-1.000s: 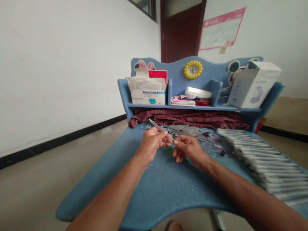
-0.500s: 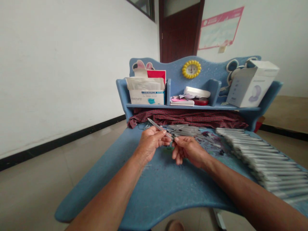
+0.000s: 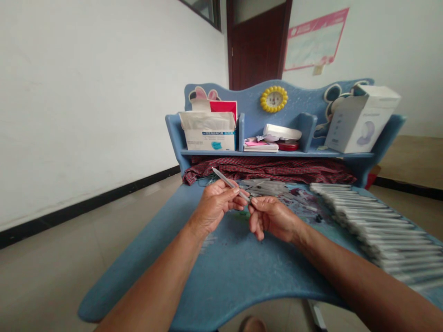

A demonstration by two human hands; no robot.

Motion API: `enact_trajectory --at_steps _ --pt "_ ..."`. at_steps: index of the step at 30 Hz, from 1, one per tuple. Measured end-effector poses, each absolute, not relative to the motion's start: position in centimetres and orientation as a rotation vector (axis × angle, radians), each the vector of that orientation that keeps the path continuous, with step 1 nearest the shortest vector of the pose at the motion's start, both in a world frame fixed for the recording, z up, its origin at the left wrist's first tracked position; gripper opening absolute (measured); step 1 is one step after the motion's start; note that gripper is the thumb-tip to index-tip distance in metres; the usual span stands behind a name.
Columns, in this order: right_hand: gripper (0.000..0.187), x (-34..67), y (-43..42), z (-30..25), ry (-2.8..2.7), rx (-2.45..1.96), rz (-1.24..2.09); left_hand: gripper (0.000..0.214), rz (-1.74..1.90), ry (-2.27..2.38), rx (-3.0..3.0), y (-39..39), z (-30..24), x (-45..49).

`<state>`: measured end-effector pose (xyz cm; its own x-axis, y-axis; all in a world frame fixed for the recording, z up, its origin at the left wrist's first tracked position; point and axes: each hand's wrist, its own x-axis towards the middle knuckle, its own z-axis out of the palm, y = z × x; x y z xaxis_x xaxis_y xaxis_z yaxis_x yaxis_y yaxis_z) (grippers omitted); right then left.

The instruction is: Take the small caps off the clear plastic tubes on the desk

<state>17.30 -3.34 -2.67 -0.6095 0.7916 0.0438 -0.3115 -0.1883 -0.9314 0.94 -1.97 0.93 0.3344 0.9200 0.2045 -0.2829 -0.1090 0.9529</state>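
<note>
My left hand (image 3: 216, 205) is closed around a thin grey pen-like stick (image 3: 224, 180) that points up and to the left. My right hand (image 3: 272, 216) pinches the stick's near end between thumb and forefinger, just right of my left hand; what the fingertips hold there is too small to name. Both hands hover over the middle of a blue desk (image 3: 221, 272). Behind them lies a loose pile of the same grey sticks (image 3: 265, 186). A long tidy row of grey sticks (image 3: 377, 223) runs along the desk's right side.
A red checked cloth (image 3: 277, 168) lies under the desk's shelf. On the shelf stand a box of face masks (image 3: 209, 133), a stack of papers (image 3: 261, 146), a red tin (image 3: 289, 146) and a tilted white carton (image 3: 362, 121). A yellow clock (image 3: 273, 98) is on the backboard. A dark door (image 3: 258, 44) is behind.
Both hands stay together at the stick with only slight finger movement. The view has shifted a little; nothing was picked up or put down.
</note>
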Motion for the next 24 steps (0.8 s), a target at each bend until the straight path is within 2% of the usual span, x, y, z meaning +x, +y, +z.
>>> enact_trajectory --at_steps 8,18,24 --pt "0.032 17.5 -3.3 -2.5 -1.358 -0.609 1.908 0.020 1.114 0.649 1.335 -2.0 0.9 0.7" --pt "0.032 17.7 -2.7 -2.9 -1.397 -0.710 1.636 0.023 1.031 0.743 1.377 -1.8 0.7 0.8" --pt "0.028 19.1 -0.9 -2.7 -1.174 -0.913 1.412 0.030 1.244 0.965 1.321 -0.8 0.8 0.2"
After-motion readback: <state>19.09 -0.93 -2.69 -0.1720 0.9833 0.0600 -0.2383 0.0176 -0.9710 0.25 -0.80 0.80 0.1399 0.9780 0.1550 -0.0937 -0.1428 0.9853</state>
